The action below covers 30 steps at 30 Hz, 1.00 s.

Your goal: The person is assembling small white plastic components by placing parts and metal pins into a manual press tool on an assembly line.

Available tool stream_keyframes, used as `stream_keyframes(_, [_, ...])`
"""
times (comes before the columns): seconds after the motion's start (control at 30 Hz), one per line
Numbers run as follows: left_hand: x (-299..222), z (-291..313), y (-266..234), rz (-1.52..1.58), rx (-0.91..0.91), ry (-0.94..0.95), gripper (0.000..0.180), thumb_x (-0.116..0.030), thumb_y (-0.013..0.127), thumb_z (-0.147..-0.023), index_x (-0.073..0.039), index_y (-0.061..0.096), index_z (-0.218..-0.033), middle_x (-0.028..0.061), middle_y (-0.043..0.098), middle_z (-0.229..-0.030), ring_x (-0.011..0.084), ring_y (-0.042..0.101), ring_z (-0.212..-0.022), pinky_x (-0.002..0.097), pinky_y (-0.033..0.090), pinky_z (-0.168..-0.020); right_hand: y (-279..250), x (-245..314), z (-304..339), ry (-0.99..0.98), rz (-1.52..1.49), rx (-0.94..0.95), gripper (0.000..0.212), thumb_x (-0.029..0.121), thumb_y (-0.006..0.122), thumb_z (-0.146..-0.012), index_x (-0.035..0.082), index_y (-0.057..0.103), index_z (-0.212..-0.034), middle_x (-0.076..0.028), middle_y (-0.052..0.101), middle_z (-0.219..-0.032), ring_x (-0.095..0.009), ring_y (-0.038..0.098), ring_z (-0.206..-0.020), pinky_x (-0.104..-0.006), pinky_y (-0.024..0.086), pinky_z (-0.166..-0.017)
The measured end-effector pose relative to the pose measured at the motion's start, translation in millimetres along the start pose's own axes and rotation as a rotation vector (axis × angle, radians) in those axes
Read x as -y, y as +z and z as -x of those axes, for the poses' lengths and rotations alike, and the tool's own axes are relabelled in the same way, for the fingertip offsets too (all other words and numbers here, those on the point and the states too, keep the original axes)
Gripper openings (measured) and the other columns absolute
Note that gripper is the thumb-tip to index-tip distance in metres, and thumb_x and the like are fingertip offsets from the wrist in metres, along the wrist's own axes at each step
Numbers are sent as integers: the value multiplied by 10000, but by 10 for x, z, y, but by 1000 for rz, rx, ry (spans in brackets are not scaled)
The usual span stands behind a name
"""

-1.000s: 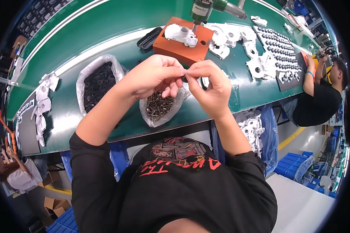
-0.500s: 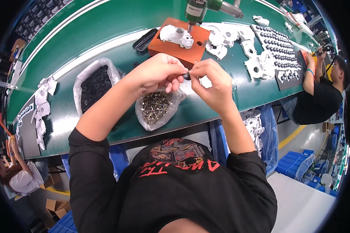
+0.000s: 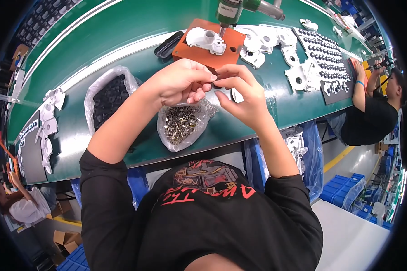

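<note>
Where the green table [image 3: 230,128] is nearest the worker, a clear plastic bag [image 3: 175,147] holds loose screws [image 3: 181,125]; to its left, a second bag [image 3: 89,101] contains black parts [image 3: 107,101]. Just beyond the screws, the left hand [image 3: 182,85] pinches a small dark piece [image 3: 214,85], mostly hidden among the fingertips. The right hand [image 3: 246,97] meets it from the right, thumb spread away from the fingers; whether its fingertips touch the piece cannot be told. Farther off, a white casing [image 3: 203,41] lies on an orange block [image 3: 185,50], beneath a green power driver [image 3: 228,12]. Far right, more white casings [image 3: 303,76] lie beside rows of black knobs [image 3: 323,56].
</note>
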<state>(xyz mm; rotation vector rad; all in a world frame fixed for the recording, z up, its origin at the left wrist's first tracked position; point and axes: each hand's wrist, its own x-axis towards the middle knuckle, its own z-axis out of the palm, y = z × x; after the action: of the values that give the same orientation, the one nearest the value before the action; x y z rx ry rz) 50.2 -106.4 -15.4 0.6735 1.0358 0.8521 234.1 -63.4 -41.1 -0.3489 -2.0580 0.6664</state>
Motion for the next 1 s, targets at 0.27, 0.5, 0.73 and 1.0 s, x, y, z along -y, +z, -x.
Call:
stream_keyframes(0.27, [36,85,-108,-56,-76,173,176,-181,564,-887,-8,572,-862,33,558,-672,74,505,-454,187,344,-365,1,-196,-67,156,-34,21,163,-30,682,-720,-2,646,-877,-90,672,-921,-180,643,-855,-277,498,-752])
stream_keyframes(0.5, [44,-295,-381,-1211,-536,773,500,-360,637,-809,18,569,-1130,212,581,-1129,343,545,-1085,428,422,-949,17,-1150,-322,556,46,-144,186,140,682,-777,26,688,-923,-75,681,-828,-114,612,-752,-248,475,-699])
stream_keyframes(0.73, [161,-686,-564,-1700,-452,824,634,-346,741,-708,10,502,-1176,215,419,-1344,330,374,-1274,400,316,-1067,200,-1306,-463,376,198,-80,194,126,703,-746,34,699,-917,-86,668,-859,-167,605,-820,-260,486,-701])
stream_keyframes(1.0, [56,-668,-504,-1704,-471,803,665,-370,762,-658,18,521,-1141,194,521,-1225,313,474,-1188,382,396,-1000,115,-1240,-427,170,338,93,196,117,659,-754,39,695,-931,-102,649,-969,-245,549,-979,-352,447,-858])
